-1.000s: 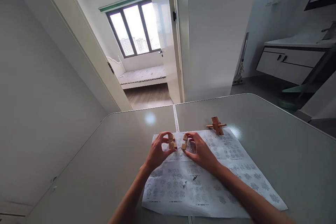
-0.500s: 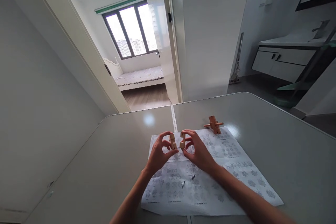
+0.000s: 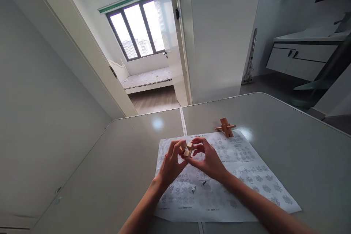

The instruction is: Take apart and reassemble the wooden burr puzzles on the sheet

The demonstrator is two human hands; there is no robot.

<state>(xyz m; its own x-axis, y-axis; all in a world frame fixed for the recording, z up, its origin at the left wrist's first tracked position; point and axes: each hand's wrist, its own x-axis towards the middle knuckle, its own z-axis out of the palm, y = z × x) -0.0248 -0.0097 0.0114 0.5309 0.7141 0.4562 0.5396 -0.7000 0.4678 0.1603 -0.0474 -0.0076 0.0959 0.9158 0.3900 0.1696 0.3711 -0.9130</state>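
Over the printed sheet [image 3: 241, 186], my left hand [image 3: 170, 162] pinches a small notched wooden puzzle piece [image 3: 182, 147], partly hidden by its fingers. Opposite it, my right hand [image 3: 210, 161] grips another pale notched wooden puzzle piece [image 3: 187, 153] between thumb and fingertips. The two pieces are close together and overlap in view; whether they touch or interlock I cannot tell. Beyond my right hand, at the far edge of the sheet, rests a reddish-brown wooden cross-shaped assembly [image 3: 226, 128] with a thin bar through it.
The sheet, covered in small diagrams, lies on a grey table [image 3: 123, 164] with a seam down its middle. Two small dark scraps or marks [image 3: 193, 189] show on the paper. Past the table are an open door [image 3: 170, 44], a bed [image 3: 149, 78] and a sink cabinet [image 3: 301, 58].
My hands have come closer together, bringing the two pieces from a clear gap to near or touching. The right piece has turned. The camera view has shifted slightly.
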